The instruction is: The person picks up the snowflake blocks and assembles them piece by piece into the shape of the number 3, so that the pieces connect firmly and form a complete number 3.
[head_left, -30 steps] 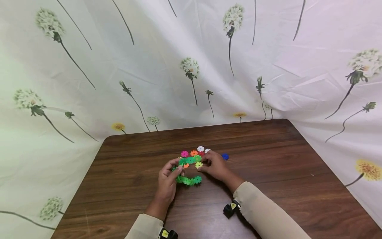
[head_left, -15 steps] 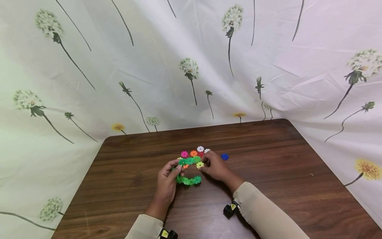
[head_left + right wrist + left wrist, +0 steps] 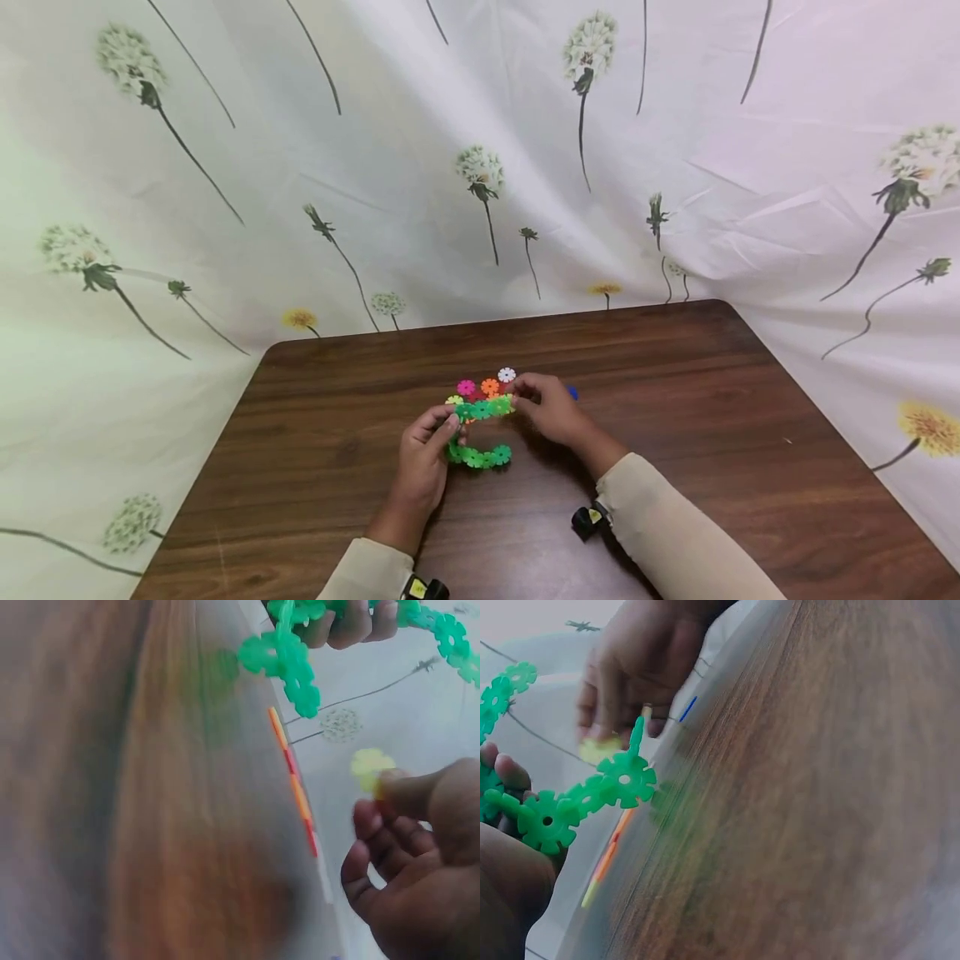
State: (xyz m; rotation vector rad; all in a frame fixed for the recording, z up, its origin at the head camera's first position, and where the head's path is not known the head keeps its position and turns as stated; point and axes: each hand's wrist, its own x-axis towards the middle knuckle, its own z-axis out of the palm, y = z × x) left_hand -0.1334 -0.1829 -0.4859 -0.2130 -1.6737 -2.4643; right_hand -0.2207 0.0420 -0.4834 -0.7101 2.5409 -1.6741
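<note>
My left hand (image 3: 423,458) grips a curved chain of interlocking flower-shaped discs (image 3: 482,410), all in shades of green, bent into a C that opens to the right. Thumb and fingers hold it at its left bend. My right hand (image 3: 555,412) is at the chain's upper right end. In the right wrist view its thumb and finger pinch a single yellow flower disc (image 3: 371,766), apart from the green chain (image 3: 294,664) there. The left wrist view shows the yellow disc (image 3: 600,748) too, beyond the chain's lower arm (image 3: 626,780).
Loose flower discs lie behind the chain on the brown wooden table (image 3: 675,400): a pink disc (image 3: 467,387), an orange disc (image 3: 490,386), a white disc (image 3: 507,375) and a yellow one (image 3: 454,401). A blue disc (image 3: 573,392) shows past my right hand. A flowered cloth (image 3: 375,167) hangs behind.
My right hand has brought the yellow disc from just below the chain's upper right end up to that end, where they overlap in the head view. The left hand stays nearly still.
</note>
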